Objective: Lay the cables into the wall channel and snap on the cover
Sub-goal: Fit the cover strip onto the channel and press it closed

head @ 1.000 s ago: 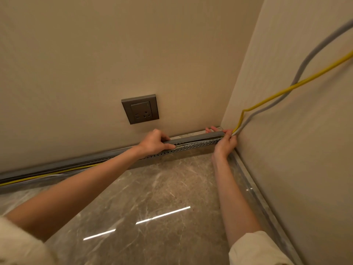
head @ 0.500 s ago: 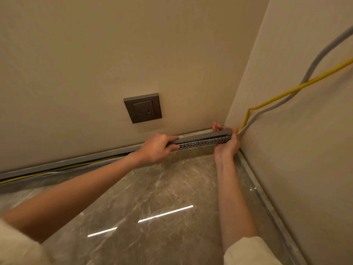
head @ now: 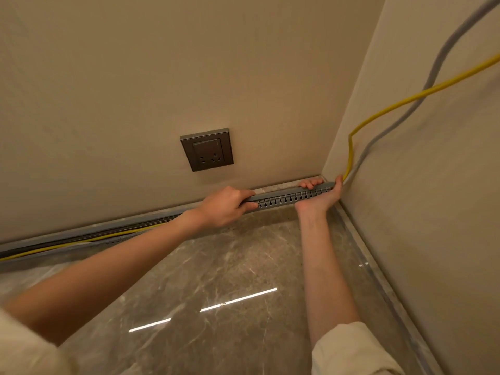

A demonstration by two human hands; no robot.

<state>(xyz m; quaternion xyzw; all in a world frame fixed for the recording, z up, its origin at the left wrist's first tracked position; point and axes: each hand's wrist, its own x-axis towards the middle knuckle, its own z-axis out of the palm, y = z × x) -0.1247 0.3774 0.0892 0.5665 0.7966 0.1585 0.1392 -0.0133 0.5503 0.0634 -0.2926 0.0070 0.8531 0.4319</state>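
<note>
Gray cover (head: pixel 293 191) sitting on the slotted channel (head: pixel 286 201) at the foot of the wall, flatter than half a second ago. Left hand (head: pixel 224 205) gripping its left end, right hand (head: pixel 319 194) curled around the corner end. Yellow cable (head: pixel 384 110) and gray cable (head: pixel 400 120) rising from the corner, unchanged. Socket (head: pixel 207 150) above.

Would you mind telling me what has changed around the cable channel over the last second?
The right hand has taken a firmer hold at the corner end of the slotted channel, its fingers now curled over the top where they earlier reached toward the yellow cable. The left hand keeps gripping the channel's middle. The grey cable and wall socket are unchanged.
</note>
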